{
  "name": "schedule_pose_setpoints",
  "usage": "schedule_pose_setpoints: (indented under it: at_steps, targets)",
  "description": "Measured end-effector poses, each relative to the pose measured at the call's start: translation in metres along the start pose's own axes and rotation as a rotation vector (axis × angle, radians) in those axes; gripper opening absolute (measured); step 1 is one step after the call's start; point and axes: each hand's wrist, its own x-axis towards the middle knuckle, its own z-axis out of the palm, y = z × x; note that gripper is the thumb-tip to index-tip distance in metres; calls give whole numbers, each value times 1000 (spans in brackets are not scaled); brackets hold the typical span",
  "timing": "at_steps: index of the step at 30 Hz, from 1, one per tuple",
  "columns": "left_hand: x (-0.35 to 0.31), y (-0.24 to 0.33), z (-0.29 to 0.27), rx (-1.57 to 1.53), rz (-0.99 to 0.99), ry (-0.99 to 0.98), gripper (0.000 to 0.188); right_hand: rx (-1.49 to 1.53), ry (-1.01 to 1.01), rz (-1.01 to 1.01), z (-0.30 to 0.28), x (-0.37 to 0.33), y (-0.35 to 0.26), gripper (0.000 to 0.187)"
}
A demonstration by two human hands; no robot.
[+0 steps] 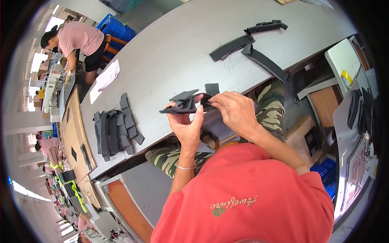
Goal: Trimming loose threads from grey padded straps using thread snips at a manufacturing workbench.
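Observation:
Just over the table's near edge, my left hand (187,128) holds up dark grey folded fabric pieces (182,106) between thumb and fingers. My right hand (238,111) pinches the right end of the same dark fabric with thumb and forefinger. The fingers partly cover the fabric, so its exact shape is unclear. A small dark square of fabric (212,88) shows just beyond my hands. To the left, several dark fabric strips (113,131) lie side by side in a pile. Farther off to the right are longer dark strips (231,47) with loose threads around them.
The pale grey table (162,52) curves across the view. White paper (106,81) lies at its left side. Beyond it, a person in a pink shirt (81,36) bends over near a blue crate (115,27). A white-edged stand (344,60) with a yellow roll (346,78) is at right.

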Motion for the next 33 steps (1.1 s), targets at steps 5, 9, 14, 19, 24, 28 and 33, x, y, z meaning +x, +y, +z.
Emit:
schedule_pose_setpoints:
  at_steps: [5,9,14,19,24,28,33]
  targets:
    - [19,10,-8,-224,-165,-11,38,175,-68,154,-14,0,7,13]
    - [19,10,-15,-271,-250,-49,38,349,-90,256,-20,0,17,19]
    - [14,9,-11,-285,-297,-112,46,436,-11,155,-19,5,16,19]
    - [9,1,-7,-159,-321,-135,66,437,16,72,-16,14,8,18]
    - [4,-2,-7,4,-308,-230,58,170,97,-72,-12,23,5,17]
    - [1,-9,-10,59,-330,-243,56,90,121,-138,-8,28,4,19]
    - [-1,-6,-9,15,-376,-269,56,-36,113,-199,-5,25,13,19]
